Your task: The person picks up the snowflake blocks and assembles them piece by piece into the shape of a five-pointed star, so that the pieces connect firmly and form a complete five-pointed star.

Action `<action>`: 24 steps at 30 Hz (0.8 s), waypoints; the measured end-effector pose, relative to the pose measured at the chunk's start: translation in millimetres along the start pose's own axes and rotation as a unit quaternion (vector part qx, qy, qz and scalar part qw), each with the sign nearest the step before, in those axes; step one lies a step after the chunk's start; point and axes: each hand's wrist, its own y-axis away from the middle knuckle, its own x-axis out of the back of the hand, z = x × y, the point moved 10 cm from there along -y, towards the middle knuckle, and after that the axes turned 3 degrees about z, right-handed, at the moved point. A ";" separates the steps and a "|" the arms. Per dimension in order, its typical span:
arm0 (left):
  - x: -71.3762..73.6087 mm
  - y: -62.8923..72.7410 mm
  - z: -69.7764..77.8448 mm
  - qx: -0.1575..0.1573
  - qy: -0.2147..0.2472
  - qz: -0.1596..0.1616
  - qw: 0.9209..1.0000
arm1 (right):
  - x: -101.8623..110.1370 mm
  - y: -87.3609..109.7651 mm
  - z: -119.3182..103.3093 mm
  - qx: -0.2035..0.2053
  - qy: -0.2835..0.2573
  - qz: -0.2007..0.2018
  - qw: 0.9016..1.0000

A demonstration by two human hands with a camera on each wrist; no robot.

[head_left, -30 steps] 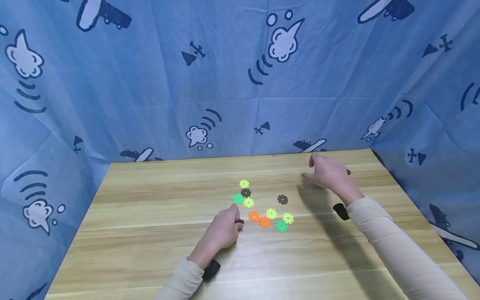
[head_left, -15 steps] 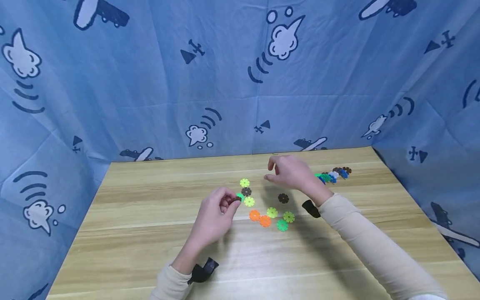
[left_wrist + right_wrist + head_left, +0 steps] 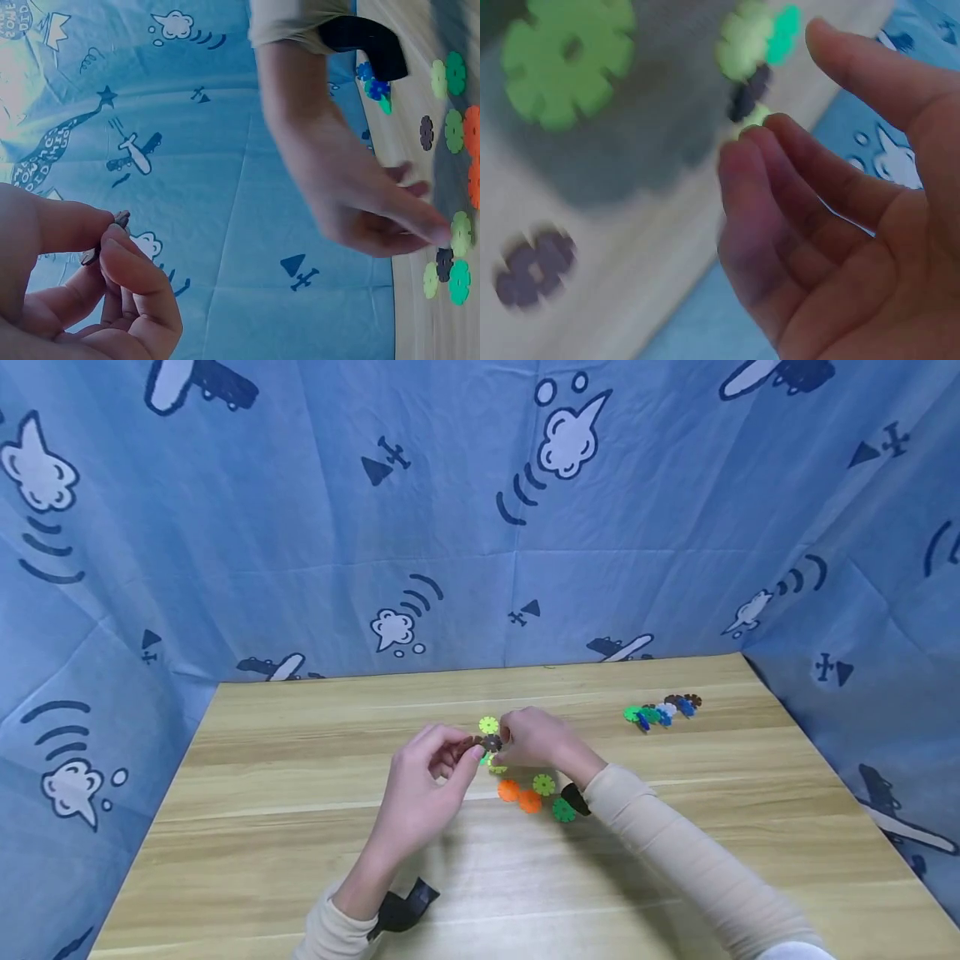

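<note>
My left hand (image 3: 427, 777) pinches a small brown notched disc (image 3: 469, 745) between thumb and index finger, seen nearly edge-on in the left wrist view. Just right of it, my right hand (image 3: 538, 742) reaches down over a dark brown notched disc (image 3: 491, 743) on the table. In the right wrist view its thumb and fingers (image 3: 742, 180) stand apart with nothing between them. Around that dark disc lie yellow-green discs (image 3: 488, 725) and a green disc (image 3: 460, 283), partly covered by my hands in the head view.
Orange discs (image 3: 508, 790), a yellow-green disc (image 3: 543, 785) and a green disc (image 3: 564, 810) lie nearer on the wooden table (image 3: 300, 852). A joined row of coloured discs (image 3: 651, 716) lies at the back right. Blue patterned cloth (image 3: 450, 527) surrounds the table.
My right hand has moved left and down from the joined row to the loose discs, uncovering the row. My left hand has turned and moved slightly away from me, still pinching its brown disc.
</note>
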 end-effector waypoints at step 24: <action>-13.2 0.9 -12.1 0.064 0.071 -0.037 0.995 | 32.3 22.5 0.6 0.163 -0.195 0.159 0.954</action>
